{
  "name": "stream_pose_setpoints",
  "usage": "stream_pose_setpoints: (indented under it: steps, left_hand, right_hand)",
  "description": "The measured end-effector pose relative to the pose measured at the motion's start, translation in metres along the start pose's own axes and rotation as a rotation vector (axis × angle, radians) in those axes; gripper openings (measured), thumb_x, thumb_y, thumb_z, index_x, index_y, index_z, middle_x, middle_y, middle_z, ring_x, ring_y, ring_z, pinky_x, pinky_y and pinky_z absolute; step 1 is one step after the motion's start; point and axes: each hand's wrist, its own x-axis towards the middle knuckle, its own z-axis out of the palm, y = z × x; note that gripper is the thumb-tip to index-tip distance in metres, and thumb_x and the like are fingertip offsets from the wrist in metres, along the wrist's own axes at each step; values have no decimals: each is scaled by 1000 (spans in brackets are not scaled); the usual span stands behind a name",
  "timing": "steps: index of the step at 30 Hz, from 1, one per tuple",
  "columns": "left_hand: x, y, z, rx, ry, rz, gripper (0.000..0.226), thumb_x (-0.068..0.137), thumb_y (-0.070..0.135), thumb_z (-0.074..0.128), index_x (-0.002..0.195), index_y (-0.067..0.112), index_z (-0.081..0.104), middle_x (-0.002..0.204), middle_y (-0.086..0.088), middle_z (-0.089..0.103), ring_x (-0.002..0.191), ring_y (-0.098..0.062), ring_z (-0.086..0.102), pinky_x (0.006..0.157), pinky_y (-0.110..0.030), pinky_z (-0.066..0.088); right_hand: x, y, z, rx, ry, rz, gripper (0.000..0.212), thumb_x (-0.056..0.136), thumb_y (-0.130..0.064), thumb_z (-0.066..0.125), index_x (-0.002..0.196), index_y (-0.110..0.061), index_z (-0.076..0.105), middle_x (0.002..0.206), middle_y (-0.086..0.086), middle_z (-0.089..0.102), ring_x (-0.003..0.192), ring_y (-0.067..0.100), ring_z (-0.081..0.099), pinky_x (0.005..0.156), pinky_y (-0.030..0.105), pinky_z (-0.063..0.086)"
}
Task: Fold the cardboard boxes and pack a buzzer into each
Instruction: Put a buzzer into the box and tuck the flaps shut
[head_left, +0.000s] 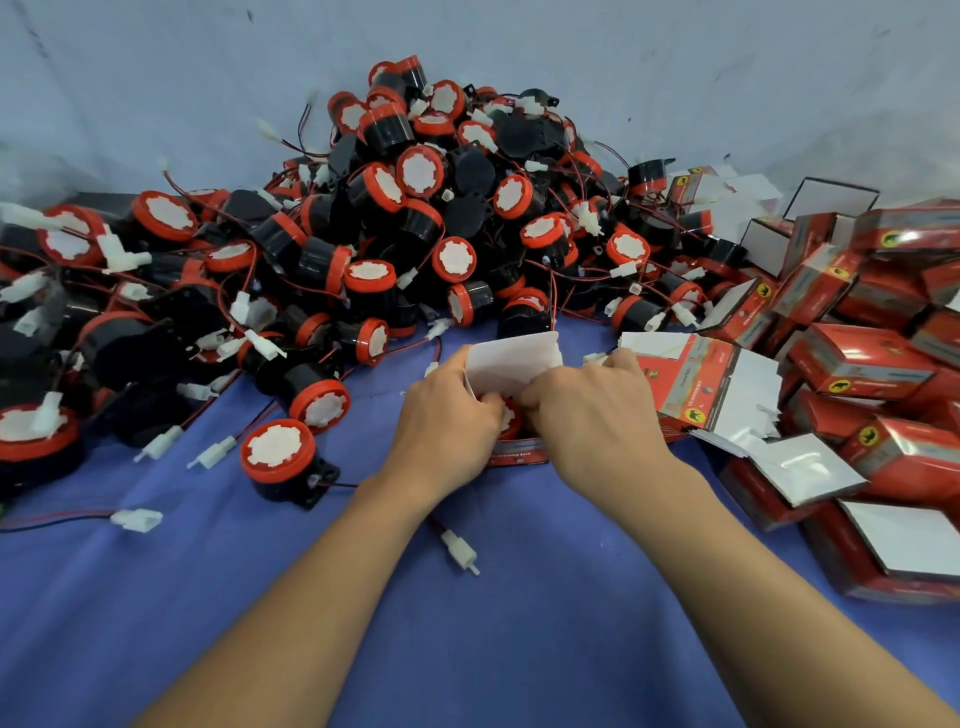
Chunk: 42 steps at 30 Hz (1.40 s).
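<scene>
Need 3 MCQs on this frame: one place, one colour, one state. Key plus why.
1. The heap of red boxes lies: A) to the person's left B) to the person's right C) under the forearms.
2. The cloth is: A) blue B) green C) yellow.
3. The box held by the left hand and right hand is: A) taped shut B) flat, unfolded C) open, white flap up, a buzzer inside.

1 B: they stack along the view's right side. 2 A: blue fabric shows all round the arms. 3 C: the flap stands up beyond the hands, the buzzer's red rim shows between them.
</scene>
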Motion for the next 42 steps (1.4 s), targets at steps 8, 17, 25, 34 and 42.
stream_pose_setpoints:
  steps: [8,17,25,34,42]
  left_hand:
    - [-5,1,0,-50,-46,15,37,89,17,55,120,38,57,97,11,68,86,-9,63,62,-26,44]
    - [-5,1,-4,-197,-163,3,53,79,33,60,125,57,46,110,18,69,104,-7,65,88,-37,54]
    - [-2,-4,-27,-786,-418,-99,52,96,20,32,142,19,56,136,-2,69,124,-18,65,97,-30,54]
    - [-1,-8,-17,-430,-279,21,52,98,-12,55,116,35,68,106,13,78,103,-6,71,83,-24,55]
    - [2,-11,-42,-429,-494,4,48,82,-12,56,97,22,86,119,17,75,121,2,64,93,-13,51]
  right_hand:
    - [7,25,-18,492,-103,20,31,94,-7,53,104,-22,78,92,-2,74,79,16,64,69,28,51]
    - [-16,5,40,1685,28,405,26,103,-10,51,112,-20,74,104,7,78,95,24,73,90,46,58]
    - [-14,7,47,1653,-41,392,28,96,-3,62,112,-24,71,107,-3,79,106,21,73,103,53,53]
    - [-15,17,46,1734,-134,192,45,92,9,60,117,-24,77,103,-3,79,85,9,73,69,22,56]
    - [-27,32,39,1623,-230,107,45,96,5,54,106,-28,83,144,-14,58,134,-11,47,93,23,56]
